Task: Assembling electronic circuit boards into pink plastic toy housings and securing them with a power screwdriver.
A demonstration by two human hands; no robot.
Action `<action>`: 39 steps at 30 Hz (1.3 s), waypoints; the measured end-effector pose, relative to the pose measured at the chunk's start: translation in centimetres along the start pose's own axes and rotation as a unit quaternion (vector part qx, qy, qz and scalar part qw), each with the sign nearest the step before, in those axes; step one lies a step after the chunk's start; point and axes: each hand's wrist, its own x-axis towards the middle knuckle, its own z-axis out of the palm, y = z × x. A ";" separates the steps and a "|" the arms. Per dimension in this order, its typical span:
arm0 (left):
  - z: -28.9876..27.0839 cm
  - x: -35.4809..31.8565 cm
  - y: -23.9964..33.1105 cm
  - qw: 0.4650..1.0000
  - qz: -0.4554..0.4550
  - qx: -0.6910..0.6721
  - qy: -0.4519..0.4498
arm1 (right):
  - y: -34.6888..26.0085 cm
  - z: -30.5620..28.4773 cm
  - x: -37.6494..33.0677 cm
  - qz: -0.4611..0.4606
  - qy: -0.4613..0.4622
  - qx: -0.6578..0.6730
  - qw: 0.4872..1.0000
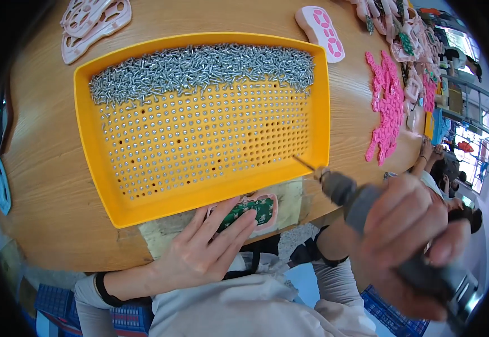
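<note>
My right hand [410, 224] is wrapped around a dark electric screwdriver [340, 188]. Its thin bit points over the lower right part of a yellow screw tray [211, 196]; I cannot tell whether it touches. Loose silver screws [199, 67] are heaped along the tray's far side, and many more sit heads up in its rows of holes. Several holes, mostly at the right, hold no screw. On the near side of the tray, my left hand [208, 241] holds down a pale pink shell [275, 210] with a green circuit board [264, 210] inside. My fingers cover part of the board.
A pink and white controller-shaped casing [322, 33] lies behind the tray's right corner. Pale pink shells [95, 28] lie at the far left. Bright pink parts [386, 106] are piled on the right. A light blue part [0, 185] is at the left edge. Other people are at the right.
</note>
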 end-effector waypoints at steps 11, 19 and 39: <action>0.0 0.1 -0.2 1.000 0.004 0.000 0.013 | 3.7 -1.9 0.9 0.050 -0.108 -0.035 0.992; -0.1 -0.3 0.3 1.000 -0.015 0.003 -0.005 | 4.0 -1.1 0.4 0.038 -0.073 -0.041 0.996; -0.7 -0.1 0.5 0.999 -0.045 -0.019 0.017 | -3.0 3.5 -1.2 0.094 -0.144 0.179 0.969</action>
